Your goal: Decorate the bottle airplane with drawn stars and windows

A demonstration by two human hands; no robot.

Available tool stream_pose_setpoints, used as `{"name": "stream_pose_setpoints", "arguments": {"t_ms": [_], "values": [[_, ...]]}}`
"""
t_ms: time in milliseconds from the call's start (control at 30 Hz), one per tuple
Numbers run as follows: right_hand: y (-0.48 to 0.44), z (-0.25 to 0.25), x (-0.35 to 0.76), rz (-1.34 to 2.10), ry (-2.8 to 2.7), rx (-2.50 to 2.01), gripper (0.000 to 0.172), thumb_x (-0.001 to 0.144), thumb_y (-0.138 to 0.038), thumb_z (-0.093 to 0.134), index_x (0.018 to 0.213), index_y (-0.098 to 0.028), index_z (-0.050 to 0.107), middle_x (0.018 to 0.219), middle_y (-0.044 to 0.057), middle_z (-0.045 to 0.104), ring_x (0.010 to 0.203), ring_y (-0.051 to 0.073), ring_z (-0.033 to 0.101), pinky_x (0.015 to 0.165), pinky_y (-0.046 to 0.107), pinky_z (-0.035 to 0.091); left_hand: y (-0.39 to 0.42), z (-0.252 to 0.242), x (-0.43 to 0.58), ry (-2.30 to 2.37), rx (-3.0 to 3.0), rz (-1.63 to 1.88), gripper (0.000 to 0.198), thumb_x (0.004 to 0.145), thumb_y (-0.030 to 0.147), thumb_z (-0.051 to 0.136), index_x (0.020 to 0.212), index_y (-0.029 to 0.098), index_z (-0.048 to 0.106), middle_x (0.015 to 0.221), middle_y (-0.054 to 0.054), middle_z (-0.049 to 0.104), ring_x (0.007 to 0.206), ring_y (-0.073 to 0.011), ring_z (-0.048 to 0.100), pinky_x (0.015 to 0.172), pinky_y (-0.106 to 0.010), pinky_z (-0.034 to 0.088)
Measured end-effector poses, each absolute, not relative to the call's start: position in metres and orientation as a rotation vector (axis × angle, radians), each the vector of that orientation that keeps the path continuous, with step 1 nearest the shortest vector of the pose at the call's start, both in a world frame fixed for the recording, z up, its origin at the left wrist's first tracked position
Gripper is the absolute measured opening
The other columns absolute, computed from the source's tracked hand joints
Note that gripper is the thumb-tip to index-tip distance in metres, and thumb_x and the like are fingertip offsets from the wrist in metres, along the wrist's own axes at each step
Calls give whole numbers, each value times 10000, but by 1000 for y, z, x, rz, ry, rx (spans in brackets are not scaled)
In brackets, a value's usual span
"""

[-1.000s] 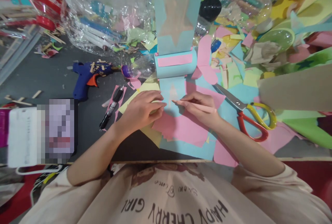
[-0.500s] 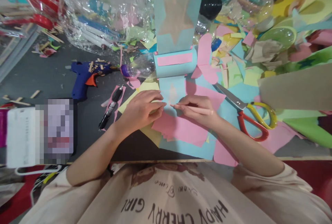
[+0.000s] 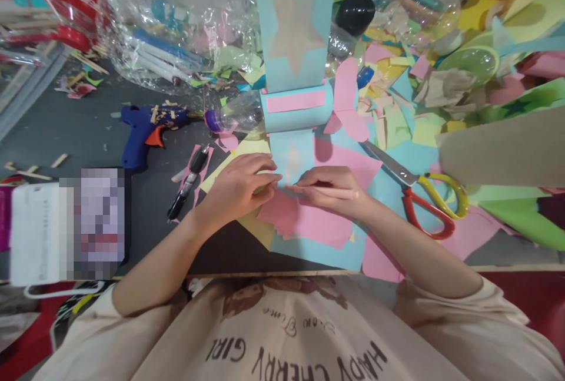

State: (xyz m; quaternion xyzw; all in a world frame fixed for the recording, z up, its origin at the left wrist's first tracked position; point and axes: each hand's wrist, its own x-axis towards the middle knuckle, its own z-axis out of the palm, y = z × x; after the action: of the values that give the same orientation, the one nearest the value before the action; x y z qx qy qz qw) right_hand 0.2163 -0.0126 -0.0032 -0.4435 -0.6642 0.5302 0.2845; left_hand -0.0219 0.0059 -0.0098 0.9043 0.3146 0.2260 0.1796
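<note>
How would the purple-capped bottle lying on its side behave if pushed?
The bottle looks clear and empty, so it is probably light. On its side it might roll, though the blue paper panels fixed across it would likely stop that, and bend easily.

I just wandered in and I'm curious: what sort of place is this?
Likely a craft worktable: coloured paper scraps cover it, with a blue glue gun, scissors and clear plastic bottles lying about.
</note>
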Motion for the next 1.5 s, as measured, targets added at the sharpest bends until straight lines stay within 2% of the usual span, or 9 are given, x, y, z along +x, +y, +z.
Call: {"name": "stream_pose_setpoints", "arguments": {"t_ms": [100, 300, 600, 867, 1133, 1300, 1500], "values": [[-12, -3, 215, 1400, -1789, -1210, 166, 813, -271, 630, 695, -162, 674, 635, 13, 665, 563, 102, 557, 518, 228, 409, 6, -10, -21, 890, 2552, 643, 190, 946, 185, 522, 998, 169, 704, 1023, -97, 705, 1075, -242, 664, 912, -410, 556], [-11, 1, 215, 1346, -1701, -1281, 228, 828, -361, 624, 696, -181, 667, 651, 28, 684, 577, 125, 583, 525, 255, 426, 6, -7, -19, 888, 2566, 709, 195, 956, 185, 514, 962, 151, 706, 980, -98, 709, 1016, -235, 683, 869, -390, 570], [-12, -1, 214, 1289, -1645, -1316, 198, 839, -358, 619, 753, -184, 659, 653, 19, 673, 563, 129, 583, 515, 258, 428, 5, -8, -19, 896, 2556, 693, 196, 957, 194, 516, 969, 158, 709, 995, -98, 708, 1021, -234, 679, 873, -389, 562], [-12, -2, 215, 1366, -1708, -1302, 324, 832, -460, 633, 666, -182, 644, 627, 24, 659, 558, 117, 546, 512, 260, 400, 5, -9, -19, 911, 2551, 683, 211, 963, 207, 502, 963, 169, 710, 998, -93, 708, 1027, -223, 674, 885, -385, 557], [-12, -1, 215, 1328, -1626, -1337, 251, 842, -399, 614, 698, -193, 616, 643, 13, 663, 571, 130, 580, 525, 261, 428, 6, -7, -19, 903, 2548, 684, 199, 955, 186, 508, 967, 172, 707, 996, -91, 708, 1011, -221, 677, 867, -379, 560], [-12, 0, 215, 1364, -1654, -1356, 289, 838, -424, 621, 665, -193, 614, 623, 15, 650, 558, 123, 547, 508, 258, 409, 5, -8, -19, 919, 2539, 670, 214, 966, 210, 497, 970, 175, 708, 997, -92, 710, 1026, -223, 672, 882, -387, 556], [-12, 1, 215, 1339, -1630, -1360, 290, 835, -424, 626, 666, -189, 619, 629, 21, 659, 582, 130, 575, 533, 260, 425, 4, -10, -19, 931, 2525, 671, 205, 963, 205, 503, 979, 176, 706, 1005, -95, 710, 1033, -230, 671, 882, -392, 555]]}}
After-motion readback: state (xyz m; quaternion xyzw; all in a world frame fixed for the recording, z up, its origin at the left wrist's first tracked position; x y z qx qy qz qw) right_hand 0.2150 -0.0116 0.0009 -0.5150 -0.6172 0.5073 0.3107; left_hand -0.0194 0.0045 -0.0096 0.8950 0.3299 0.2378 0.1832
